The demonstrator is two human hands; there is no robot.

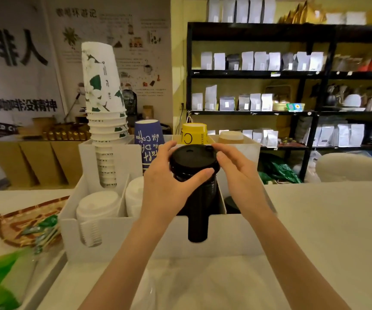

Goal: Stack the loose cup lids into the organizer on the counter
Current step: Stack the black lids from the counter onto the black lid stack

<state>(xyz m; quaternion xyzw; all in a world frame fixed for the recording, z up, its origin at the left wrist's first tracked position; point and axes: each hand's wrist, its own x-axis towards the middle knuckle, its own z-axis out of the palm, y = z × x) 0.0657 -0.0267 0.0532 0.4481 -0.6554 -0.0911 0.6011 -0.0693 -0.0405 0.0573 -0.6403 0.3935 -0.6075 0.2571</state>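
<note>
— Hands first: what were they doing?
— The left hand (pixel 169 182) pinched the black plastic cup lid (pixel 193 158) between thumb and fingers; the right hand (pixel 236 173) hovered beside its rim, fingers loosely spread.
— And the lid?
— It sat atop the black lid stack (pixel 197 211) in the white partitioned organizer (pixel 136 238). Seating it seemed under way; next, probably pressing it level.

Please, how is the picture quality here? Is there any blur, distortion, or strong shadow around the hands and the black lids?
Head view: wide-angle bending curves the black shelf and wall poster; the background is soft, the left hand and right hand fairly sharp; the black lids are dark, with little detail inside the organizer; lighting is warm, shadows weak.
</note>
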